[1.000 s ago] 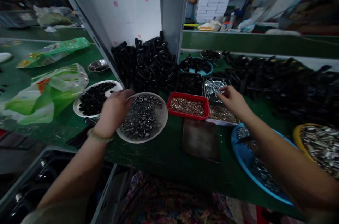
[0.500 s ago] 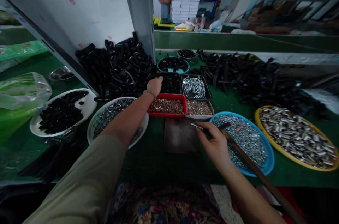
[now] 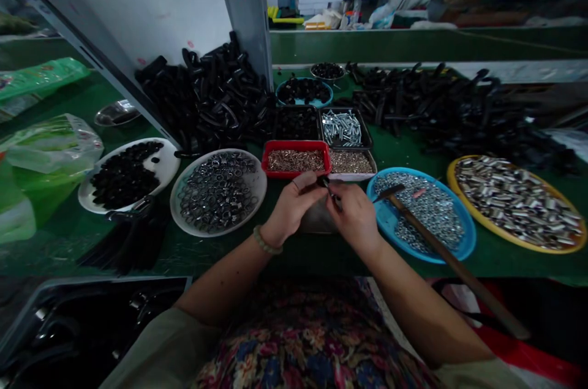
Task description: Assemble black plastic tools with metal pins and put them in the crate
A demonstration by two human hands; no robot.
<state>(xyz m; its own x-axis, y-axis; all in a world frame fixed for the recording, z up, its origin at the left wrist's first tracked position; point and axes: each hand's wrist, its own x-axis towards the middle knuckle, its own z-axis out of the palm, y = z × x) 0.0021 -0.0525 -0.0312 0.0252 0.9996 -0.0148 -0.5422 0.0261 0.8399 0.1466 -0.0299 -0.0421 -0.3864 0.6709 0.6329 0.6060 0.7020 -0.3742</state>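
Note:
Both my hands meet above the dark metal plate (image 3: 316, 222) at the middle of the bench. My left hand (image 3: 291, 208) pinches a small black part (image 3: 323, 181) between thumb and fingers. Closed around a thin metal piece that looks like a screw (image 3: 331, 193), my right hand (image 3: 356, 215) is right against the black part. Fingers cover most of both pieces. Just beyond the hands are a red tray (image 3: 265, 159) of copper-coloured rivets and a black tray (image 3: 369, 139) of silver screws.
Left are a white bowl (image 3: 263, 184) of metal rings and a white plate (image 3: 171, 165) of black parts. A hammer (image 3: 441, 248) lies across the blue basin (image 3: 469, 236) at right. Farther right is a yellow basin (image 3: 579, 242) of metal sleeves. Black handles (image 3: 215, 101) are heaped behind.
My left hand has come back from the black tray of small black parts with one in its fingers. My right hand has moved slightly left, and the two hands are now together.

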